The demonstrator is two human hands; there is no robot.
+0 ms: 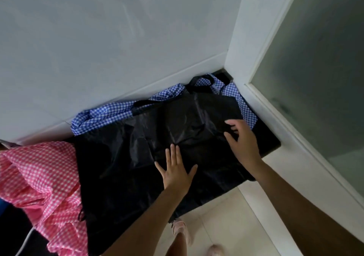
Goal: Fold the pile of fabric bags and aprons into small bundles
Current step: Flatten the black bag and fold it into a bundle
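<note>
Below, black bag [137, 147] covers dark countertop [269, 137] beside grey wall [118, 29].

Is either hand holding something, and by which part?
The left hand presses flat on the black bag. The right hand curls its fingers near the right edge; whether they pinch cloth cannot be told.

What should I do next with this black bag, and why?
Probably take the black bag by its right side with the right hand and fold it left over the middle. The bag lies spread out, not yet folded. The left hand presses flat on its centre as an anchor, and the right hand rests open near that side, gripping nothing.
</note>
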